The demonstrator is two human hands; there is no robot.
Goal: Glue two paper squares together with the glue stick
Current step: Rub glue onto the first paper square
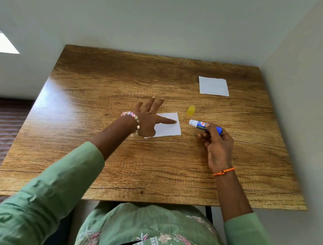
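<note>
We see a brown wood-grain tabletop [114, 157] set against pale walls, with a person in green sleeves seated at its near edge. The left hand [149, 119] lies flat over the left part of a white paper square [169, 128] near the middle of the table. Its fingers are straight and spread apart, and the thumb stretches to the right across the sheet; a beaded pastel bracelet [131, 116] circles that wrist.

Just to the right of this sheet, the right hand [218, 145] grips a blue glue stick with a white tip [205, 126]. The fingers and thumb curl round the back half of the barrel, and the uncapped white end points left toward the paper without touching it. We cannot tell whether the stick rests on the table or is held just above it. An orange braided thread [223, 171] is tied round the right wrist.

The small yellow translucent cap [191, 110] stands on the wood just beyond the tip of the stick, apart from both hands. A second white paper square [213, 86] lies flat near the far right corner, well apart from the first.
</note>
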